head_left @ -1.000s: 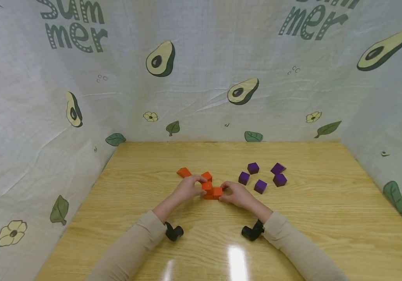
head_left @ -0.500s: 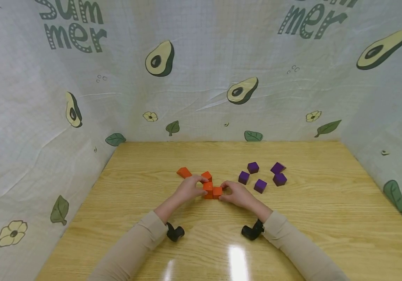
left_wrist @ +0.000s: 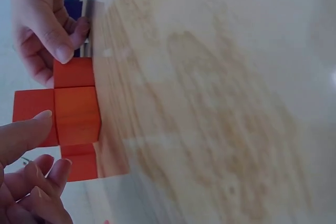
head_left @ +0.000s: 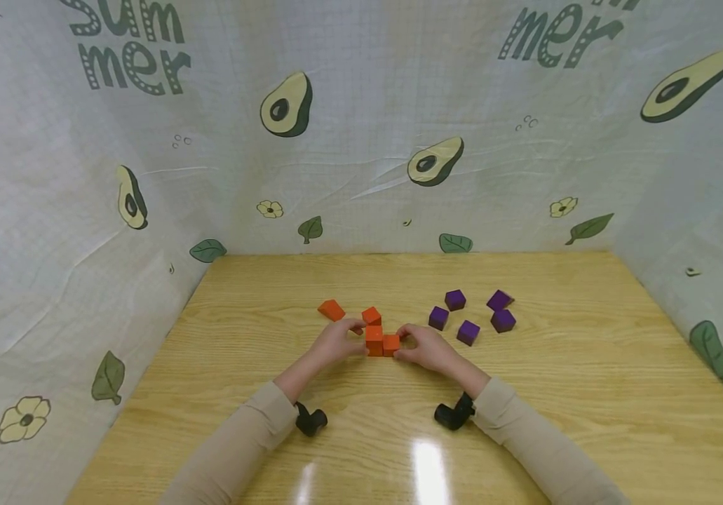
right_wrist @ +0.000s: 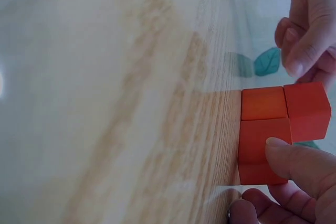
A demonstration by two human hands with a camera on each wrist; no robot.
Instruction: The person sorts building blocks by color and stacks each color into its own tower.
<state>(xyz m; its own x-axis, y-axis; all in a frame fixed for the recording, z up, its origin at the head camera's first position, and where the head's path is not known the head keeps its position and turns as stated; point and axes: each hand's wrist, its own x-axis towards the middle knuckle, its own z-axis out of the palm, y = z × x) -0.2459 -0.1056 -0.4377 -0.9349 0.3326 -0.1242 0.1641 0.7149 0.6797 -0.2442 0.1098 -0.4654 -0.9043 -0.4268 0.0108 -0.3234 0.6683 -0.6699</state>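
Note:
In the head view two orange-red cubes stand side by side on the table, and a third, the upper cube (head_left: pixel 374 332), sits on the left one. My left hand (head_left: pixel 334 341) is just left of this stack, its thumb and fingers spread apart beside the upper cube; the left wrist view shows the thumb (left_wrist: pixel 31 132) in front of that cube. With thumb and fingers my right hand (head_left: pixel 427 348) pinches the lower right cube (right_wrist: pixel 262 153). Behind the stack lies another orange-red block (head_left: pixel 371 315), and a wedge-like orange-red block (head_left: pixel 332 310) is farther left.
Several purple blocks (head_left: pixel 468 332) lie scattered to the right, beyond my right hand. The wooden table (head_left: pixel 361 435) ends at a cloth backdrop (head_left: pixel 361 210) printed with avocados, with cloth along both sides too.
The upper cube shifted slightly right and squared up over the lower left one. My left hand then let go of it and drew back left. My right hand stayed at the lower right cube.

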